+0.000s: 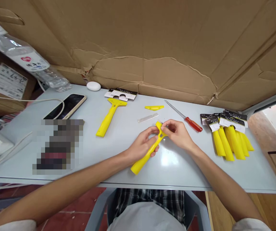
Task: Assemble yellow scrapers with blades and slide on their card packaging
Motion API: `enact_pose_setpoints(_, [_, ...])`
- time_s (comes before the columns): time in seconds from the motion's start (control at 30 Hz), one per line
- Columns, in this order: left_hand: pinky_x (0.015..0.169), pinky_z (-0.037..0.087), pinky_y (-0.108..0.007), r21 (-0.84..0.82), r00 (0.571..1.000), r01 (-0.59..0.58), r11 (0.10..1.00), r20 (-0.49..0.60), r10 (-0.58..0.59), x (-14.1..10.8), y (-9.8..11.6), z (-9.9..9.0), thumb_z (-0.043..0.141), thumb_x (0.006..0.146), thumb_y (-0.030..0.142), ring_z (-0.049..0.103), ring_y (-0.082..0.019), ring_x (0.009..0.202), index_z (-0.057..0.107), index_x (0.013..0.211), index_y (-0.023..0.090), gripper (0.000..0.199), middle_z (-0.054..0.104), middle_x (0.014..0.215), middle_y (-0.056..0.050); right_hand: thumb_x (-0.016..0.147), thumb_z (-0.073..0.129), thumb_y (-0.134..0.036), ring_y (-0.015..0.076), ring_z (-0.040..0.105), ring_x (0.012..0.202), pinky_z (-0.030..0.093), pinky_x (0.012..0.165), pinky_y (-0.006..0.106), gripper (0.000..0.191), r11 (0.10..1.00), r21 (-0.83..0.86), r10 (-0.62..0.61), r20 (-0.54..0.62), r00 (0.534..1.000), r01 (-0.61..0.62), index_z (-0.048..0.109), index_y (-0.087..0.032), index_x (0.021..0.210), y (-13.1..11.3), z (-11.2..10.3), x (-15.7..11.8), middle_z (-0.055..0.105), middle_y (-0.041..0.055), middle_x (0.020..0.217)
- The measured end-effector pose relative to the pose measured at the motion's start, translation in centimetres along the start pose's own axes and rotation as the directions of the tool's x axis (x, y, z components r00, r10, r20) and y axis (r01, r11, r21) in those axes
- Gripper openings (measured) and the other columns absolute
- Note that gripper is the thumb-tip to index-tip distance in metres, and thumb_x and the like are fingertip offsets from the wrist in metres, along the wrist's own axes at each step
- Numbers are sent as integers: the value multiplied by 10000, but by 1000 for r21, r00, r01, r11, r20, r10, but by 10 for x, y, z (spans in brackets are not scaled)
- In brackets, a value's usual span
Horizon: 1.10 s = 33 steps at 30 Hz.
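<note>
My left hand (pixel 141 144) grips the handle of a yellow plastic scraper (pixel 145 157) above the pale grey table (pixel 99 154). My right hand (pixel 176 134) pinches the scraper's forked head between thumb and fingers. Farther back lie a slim metal blade (pixel 148 117) and a yellow plastic blade cover (pixel 154 107). A second yellow scraper (pixel 107 118) lies to the left of them, its head near a white-and-black packaging card (pixel 120 94). A red-handled screwdriver (pixel 193 124) lies just past my right hand, not touching it.
Several packaged yellow scrapers (pixel 231 141) lie in a pile at the right. On the left are a phone (pixel 67 106) with a cable over it, a white oval case (pixel 93 86), and a pixelated, unreadable object (pixel 58 144). A plastic water bottle (pixel 20 54) and cardboard (pixel 142 73) stand behind.
</note>
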<state>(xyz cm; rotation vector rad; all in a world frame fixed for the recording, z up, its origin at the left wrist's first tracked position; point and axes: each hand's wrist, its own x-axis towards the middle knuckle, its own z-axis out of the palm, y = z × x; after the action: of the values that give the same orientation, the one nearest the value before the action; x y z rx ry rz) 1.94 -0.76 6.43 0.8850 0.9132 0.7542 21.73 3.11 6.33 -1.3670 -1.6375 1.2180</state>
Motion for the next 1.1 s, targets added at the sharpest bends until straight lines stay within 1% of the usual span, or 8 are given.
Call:
enact_pose_setpoints(0.13, [470,434,-243,-43,1000,-4,999,-31,3,1,3,-2,772,911,399,623,-74,620,583,1265,204,446,621,1380,-148,1001,651,-477,257,750,1031,579,885,406,295,975,-188,-126,-25,992,120,795,-236,1088,-3,-21,0,820,81,1177])
enact_pose_setpoints(0.23, [456,395,-224,-98,990,29,995,-131,-41,4,6,-4,738,928,335,603,-74,604,569,1260,201,395,652,1197,-100,1048,580,-415,348,665,1265,507,1079,524,322,730,-666,-307,-119,944,153,794,-216,1183,-1,-48,0,780,133,1333])
enact_pose_setpoints(0.37, [446,394,-222,-146,967,-15,989,-255,-23,7,6,-4,692,938,277,595,-83,590,562,1218,215,315,616,1085,-41,1066,532,-431,451,610,1308,474,1047,600,460,308,-949,-136,-118,984,-71,723,-157,1383,3,-79,-1,698,222,1451])
enact_pose_setpoints(0.47, [440,402,-229,-161,961,-43,986,-276,-3,8,5,-3,702,922,260,593,-78,582,570,1205,223,315,608,1138,-45,1068,525,-417,417,685,1202,497,973,532,483,222,-963,57,-145,988,-154,658,-174,1464,1,-93,-1,733,211,1368])
enact_pose_setpoints(0.63, [439,395,-222,-175,960,-28,984,-280,-22,6,4,-5,754,898,283,592,-77,585,570,1198,233,355,615,1116,-39,1025,605,-330,352,738,1120,505,857,425,425,336,-922,190,-131,973,-190,661,-267,1442,-2,-108,2,809,105,1202])
enact_pose_setpoints(0.8, [445,395,-226,-181,957,-45,982,-289,-9,7,4,-6,790,879,314,581,-77,575,576,1229,236,418,622,1081,-30,948,735,-330,271,788,916,580,825,397,253,657,-746,-80,-213,974,-109,732,-263,1192,-18,-120,-11,831,36,995])
enact_pose_setpoints(0.97, [449,389,-221,-188,962,-10,982,-268,-42,6,8,-5,790,886,316,582,-89,576,568,1261,229,444,636,991,-21,855,875,-317,239,822,812,666,712,346,207,833,-515,-461,-445,768,202,709,-251,960,-68,-124,-33,799,33,867])
enact_pose_setpoints(1.1, [458,392,-217,-178,964,0,984,-262,-47,4,10,-4,780,893,310,567,-90,563,564,1263,231,436,622,914,0,799,922,-276,206,823,747,662,620,270,266,799,-459,-575,-393,718,389,692,-233,923,-101,-130,-34,769,5,796])
